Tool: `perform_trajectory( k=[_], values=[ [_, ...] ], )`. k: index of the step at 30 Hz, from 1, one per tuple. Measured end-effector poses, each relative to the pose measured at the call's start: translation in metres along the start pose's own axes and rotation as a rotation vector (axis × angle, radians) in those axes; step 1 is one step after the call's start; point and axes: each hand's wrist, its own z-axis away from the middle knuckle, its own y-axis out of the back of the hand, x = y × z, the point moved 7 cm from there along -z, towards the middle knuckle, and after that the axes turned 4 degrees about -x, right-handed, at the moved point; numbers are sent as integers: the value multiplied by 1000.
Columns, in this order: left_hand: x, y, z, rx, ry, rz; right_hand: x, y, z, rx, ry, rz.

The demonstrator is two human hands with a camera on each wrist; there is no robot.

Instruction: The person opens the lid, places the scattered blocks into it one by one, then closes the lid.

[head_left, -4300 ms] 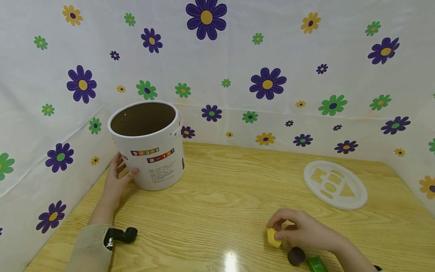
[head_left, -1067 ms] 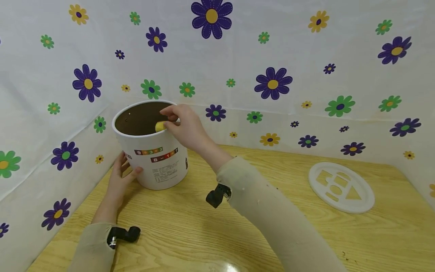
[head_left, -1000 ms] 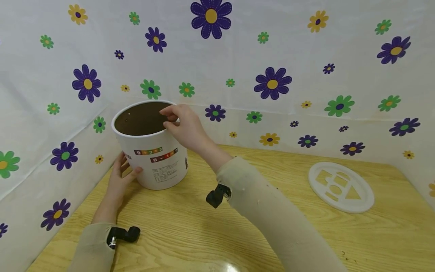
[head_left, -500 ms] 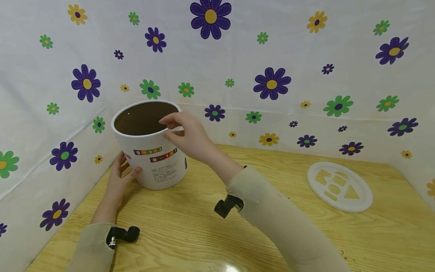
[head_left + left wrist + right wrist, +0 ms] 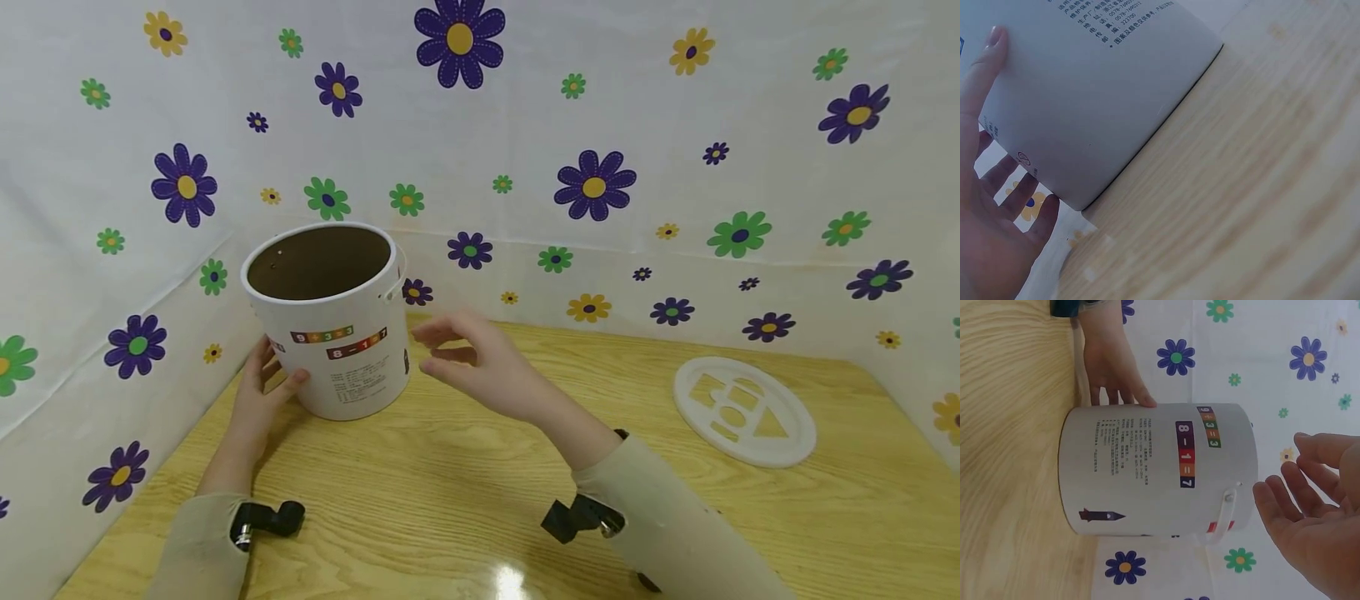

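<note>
A white bucket (image 5: 345,358) with printed sums stands upright at the back left of the wooden table; its dark mouth shows, but not its bottom. The left hand (image 5: 258,400) rests against its lower left side, thumb on the front, spread fingers around the side. In the left wrist view these fingers (image 5: 1019,194) look nearly straight against the bucket (image 5: 1097,94). To the right of the bucket, the right hand (image 5: 487,362) hangs in the air, fingers loosely bent with nothing between them. The right wrist view shows that hand (image 5: 1316,506) beside the bucket's rim (image 5: 1249,462).
A flat white disc with cut-out shapes (image 5: 765,454) lies on the table at the right. Part of a dark thing (image 5: 648,582) shows at the near edge by the right sleeve. White cloth with printed flowers (image 5: 510,108) surrounds the back and sides.
At the bucket's mouth the yellow piece dropped from the right hand out of sight. That hand has since moved right and down, away from the rim. The left hand has stayed at the bucket.
</note>
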Motion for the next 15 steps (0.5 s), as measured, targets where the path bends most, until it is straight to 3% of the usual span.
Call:
perform_trajectory(
  k=[5,15],
  values=[
    [1,1,1,-4,4,2,2,7,32,-15,25,6],
    [0,2,-1,-3,-2,13,17,34,99,1,-72,-29]
  ],
)
